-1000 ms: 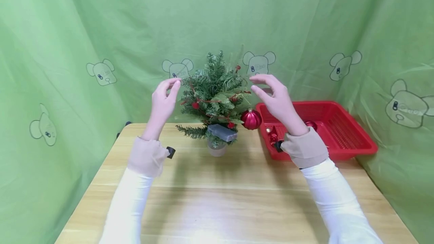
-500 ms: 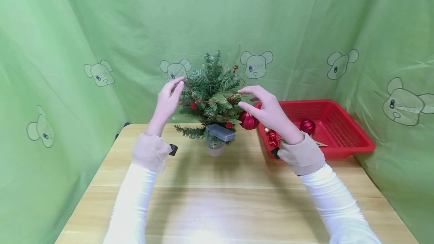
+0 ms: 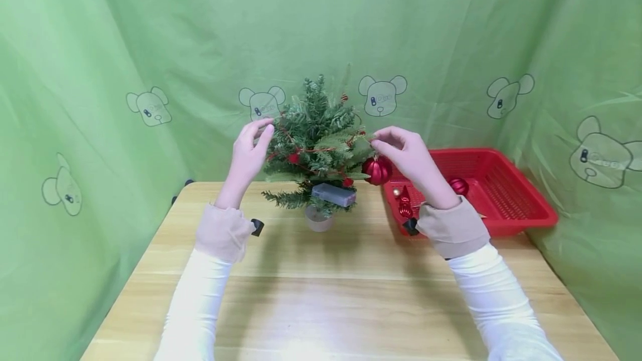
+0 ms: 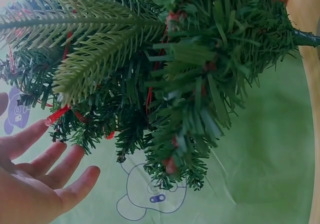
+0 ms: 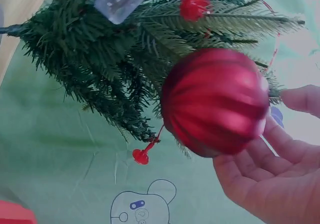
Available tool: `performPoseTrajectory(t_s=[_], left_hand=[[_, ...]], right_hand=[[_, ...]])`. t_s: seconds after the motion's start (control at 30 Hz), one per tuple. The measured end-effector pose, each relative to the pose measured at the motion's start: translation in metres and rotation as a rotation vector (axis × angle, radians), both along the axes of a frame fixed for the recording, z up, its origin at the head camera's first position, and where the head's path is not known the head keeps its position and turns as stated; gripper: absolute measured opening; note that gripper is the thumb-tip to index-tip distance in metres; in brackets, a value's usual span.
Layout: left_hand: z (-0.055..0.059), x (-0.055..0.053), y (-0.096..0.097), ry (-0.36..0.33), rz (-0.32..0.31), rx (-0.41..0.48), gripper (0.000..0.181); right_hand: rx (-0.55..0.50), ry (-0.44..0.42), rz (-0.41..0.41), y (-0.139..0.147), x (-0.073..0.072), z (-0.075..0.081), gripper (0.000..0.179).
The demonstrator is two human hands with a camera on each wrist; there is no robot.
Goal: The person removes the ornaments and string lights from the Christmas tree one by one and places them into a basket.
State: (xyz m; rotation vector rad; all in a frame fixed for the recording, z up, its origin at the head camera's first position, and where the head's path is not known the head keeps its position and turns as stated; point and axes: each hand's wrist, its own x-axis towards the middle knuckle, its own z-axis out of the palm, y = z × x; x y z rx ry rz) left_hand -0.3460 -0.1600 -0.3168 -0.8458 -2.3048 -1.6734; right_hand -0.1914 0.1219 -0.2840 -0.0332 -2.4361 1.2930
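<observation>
A small green artificial Christmas tree point(image 3: 321, 127) in a pale pot point(image 3: 319, 220) stands on the table. A ribbed red bauble point(image 3: 377, 170) hangs on its right side, large in the right wrist view. My right hand point(image 3: 408, 152) pinches a branch tip just above the bauble. In the right wrist view its thumb meets that tip, with the fingers partly hidden behind the bauble. My left hand point(image 3: 251, 146) is at the tree's left side, fingers loosely bent. In the left wrist view its index fingertip lies against a small red piece point(image 4: 57, 115) among the needles.
A red plastic basket point(image 3: 521, 188) stands right of the tree, with red baubles point(image 3: 458, 185) and other small ornaments inside. A grey box point(image 3: 333, 195) sits low on the tree, and thin red garland winds through the branches. Green curtain point(image 3: 321, 21) surrounds the wooden table point(image 3: 321, 288).
My right hand came down and left to the branch, then closed on its tip. Bauble, branch and grey box shifted slightly right. My left hand moved a little right, and its thumb and fingers parted.
</observation>
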Motion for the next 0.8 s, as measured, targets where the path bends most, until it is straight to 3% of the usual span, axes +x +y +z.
performPoseTrajectory(t_s=[0.23,0.5,0.63,0.8], left_hand=[[-0.002,0.001,0.0,0.022,0.001,0.014,0.045],[-0.003,0.002,0.0,0.013,-0.004,0.02,0.044],[-0.003,0.002,0.0,0.012,-0.004,0.018,0.044],[-0.004,0.001,0.0,0.01,-0.008,0.023,0.044]], right_hand=[[-0.222,-0.079,0.075,0.004,-0.004,0.004,0.014],[-0.504,-0.019,0.148,0.002,-0.009,0.012,0.009],[-0.546,0.037,0.143,0.0,-0.011,0.016,0.009],[-0.515,0.076,0.112,-0.001,-0.011,0.019,0.006]])
